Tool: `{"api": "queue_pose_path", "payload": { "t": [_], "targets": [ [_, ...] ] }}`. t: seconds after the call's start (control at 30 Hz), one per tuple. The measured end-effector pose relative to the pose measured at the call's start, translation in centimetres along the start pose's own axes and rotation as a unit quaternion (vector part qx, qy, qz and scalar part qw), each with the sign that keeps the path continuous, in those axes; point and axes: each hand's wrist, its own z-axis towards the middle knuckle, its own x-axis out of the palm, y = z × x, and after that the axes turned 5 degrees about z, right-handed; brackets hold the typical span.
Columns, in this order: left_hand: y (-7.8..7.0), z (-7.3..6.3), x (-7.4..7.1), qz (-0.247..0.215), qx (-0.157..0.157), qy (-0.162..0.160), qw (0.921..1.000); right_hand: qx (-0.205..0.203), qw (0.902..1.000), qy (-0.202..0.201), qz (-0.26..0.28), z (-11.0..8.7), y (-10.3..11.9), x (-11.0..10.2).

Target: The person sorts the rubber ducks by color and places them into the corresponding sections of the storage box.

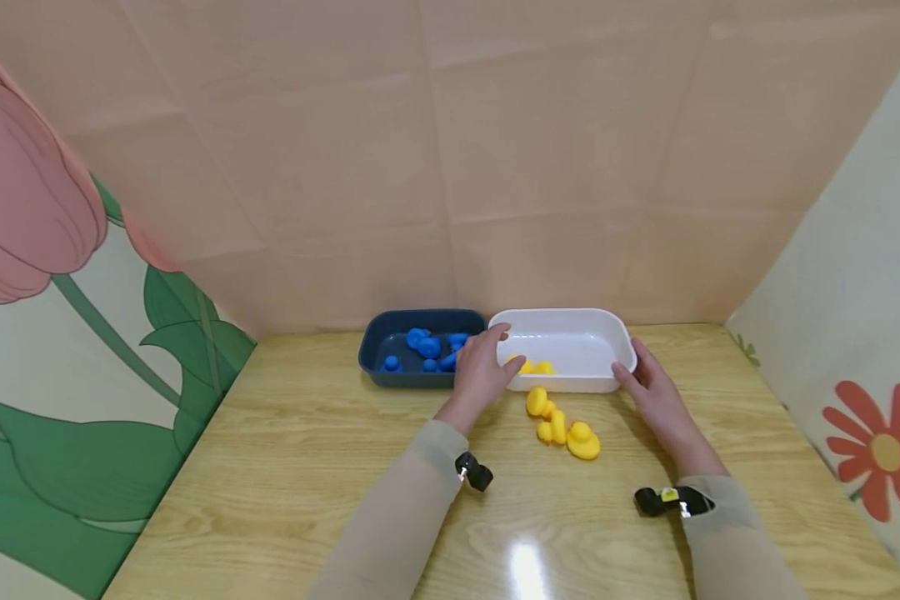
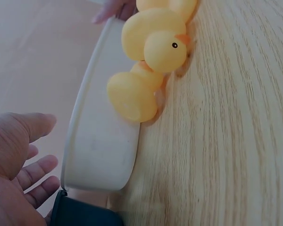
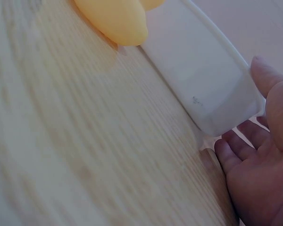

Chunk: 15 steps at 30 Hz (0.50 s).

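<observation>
A white tray [image 1: 562,385] stands against the backdrop, with a few yellow ducks [image 1: 543,367] at its front left corner. My right hand [image 1: 654,398] holds the tray's right end, thumb over the rim and fingers along the outer wall, as the right wrist view [image 3: 259,141] also shows. My left hand [image 1: 482,371] hovers with spread fingers where the white tray meets a dark blue tray [image 1: 412,380]; the left wrist view shows nothing in its grasp. Three yellow rubber ducks [image 1: 583,442] lie on the table before the white tray.
Several blue toy figures [image 1: 429,347] lie in the dark blue tray, partly hidden by my left hand. The wooden table [image 1: 307,467] meets a beige backdrop [image 1: 435,167] behind the trays. Painted walls flank it, with a red flower [image 1: 887,452] on the right.
</observation>
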Motion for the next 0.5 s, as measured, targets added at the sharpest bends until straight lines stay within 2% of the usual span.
{"api": "queue_pose_path", "payload": {
  "t": [0.27,0.5],
  "targets": [
    [-0.1,-0.7,-0.7,-0.022,0.000,-0.009,0.9997,-0.002,1.0000,0.001,0.005,-0.2,0.3,0.0],
    [0.0,-1.9,-1.6,-0.030,0.003,-0.022,0.9993,0.001,1.0000,0.003,0.005,-0.3,0.2,0.1]
  ]
}}
